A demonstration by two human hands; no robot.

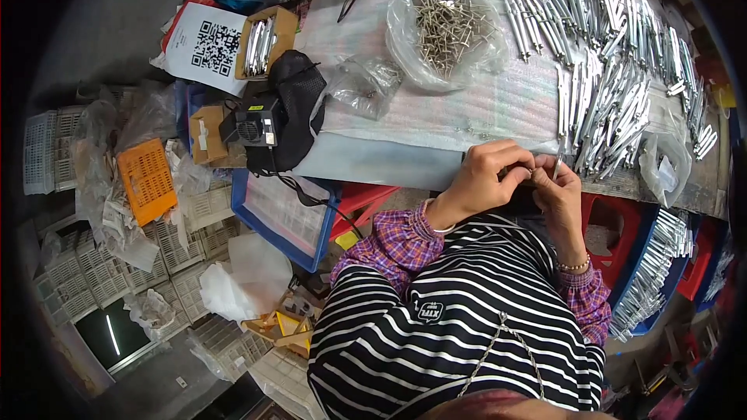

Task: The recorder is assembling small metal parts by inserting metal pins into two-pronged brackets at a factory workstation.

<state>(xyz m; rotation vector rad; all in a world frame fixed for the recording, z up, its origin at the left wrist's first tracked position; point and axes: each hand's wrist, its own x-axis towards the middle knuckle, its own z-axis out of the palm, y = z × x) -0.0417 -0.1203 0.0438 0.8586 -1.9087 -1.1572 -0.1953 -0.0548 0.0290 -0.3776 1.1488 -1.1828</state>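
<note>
Close together at the table's front edge, my two hands meet with fingertips nearly touching. My right hand (559,196) is closed around a slim silvery metal strip (558,162) that points up past the fingers. Thumb and forefinger of my left hand (484,179) are pinched beside it, on something too small to make out. Farther back stands a clear plastic bag (401,45) of small metal pins (451,29) with crosswise heads. To the right of my hands lie heaps of similar silvery metal strips (618,117).
A small clear bag (665,175) sits at the table's right front edge. Below it, a blue crate (646,280) holds more strips beside a red stool (603,225). Left are a black boxy device (257,124) with a cable, a cardboard box (268,27), and an orange basket (148,180).
</note>
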